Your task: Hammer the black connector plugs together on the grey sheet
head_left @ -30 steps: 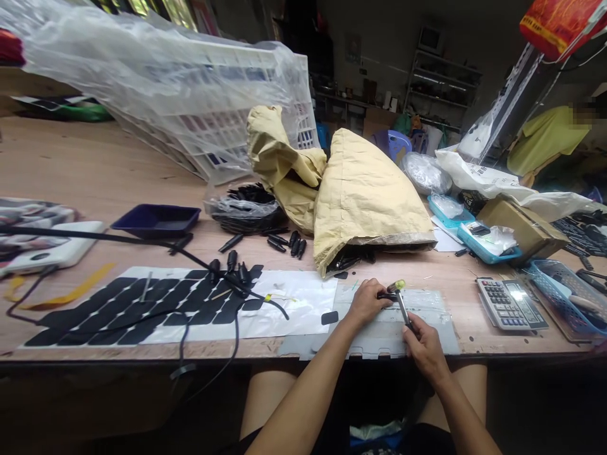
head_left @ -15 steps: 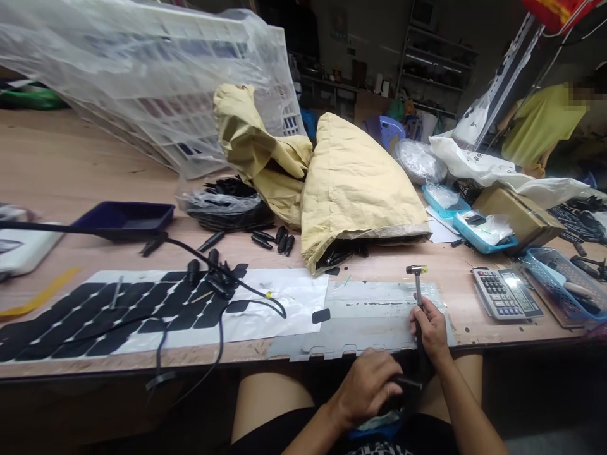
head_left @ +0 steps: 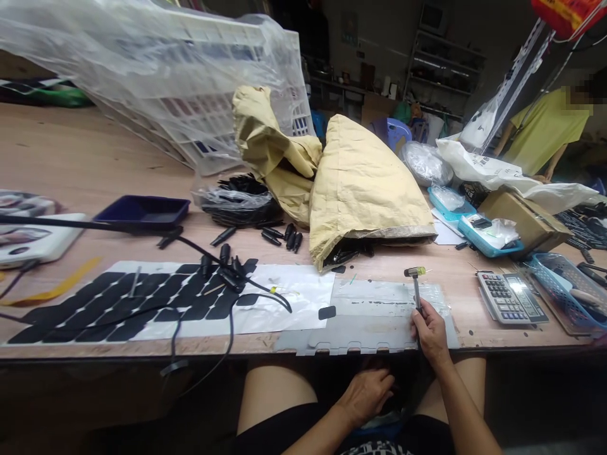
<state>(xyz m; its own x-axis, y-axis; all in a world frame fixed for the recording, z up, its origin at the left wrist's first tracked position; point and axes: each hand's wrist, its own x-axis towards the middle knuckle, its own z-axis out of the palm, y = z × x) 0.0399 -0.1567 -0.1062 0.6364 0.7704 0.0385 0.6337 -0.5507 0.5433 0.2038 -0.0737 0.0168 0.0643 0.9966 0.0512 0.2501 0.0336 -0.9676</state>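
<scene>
My right hand [head_left: 430, 333] is wrapped round the handle of a small hammer [head_left: 416, 289], held upright at the table's front edge. The hammer's head has a yellow face on one side and a dark one on the other. Below the table edge, over my lap, my left hand [head_left: 368, 395] has its fingers curled; what they hold, if anything, is lost in the dark. Behind the hammer lies a clear plastic sheet [head_left: 370, 325] on the tabletop. Left of it, a white sheet with black patches [head_left: 303, 284] carries several black tapered plastic parts [head_left: 231, 278].
A yellowish sack [head_left: 370, 183] with black parts at its mouth stands mid-table. A calculator [head_left: 509, 297] and blue baskets [head_left: 569, 291] are on the right. Black cable [head_left: 203, 249] crosses the left side near a dark blue tray [head_left: 142, 212]. A person in yellow [head_left: 545, 133] is at far right.
My left hand has dropped slightly, and the black piece that stuck out of it is no longer visible. The hammer stays in my right hand, its head tilted a little. The view has shifted.
</scene>
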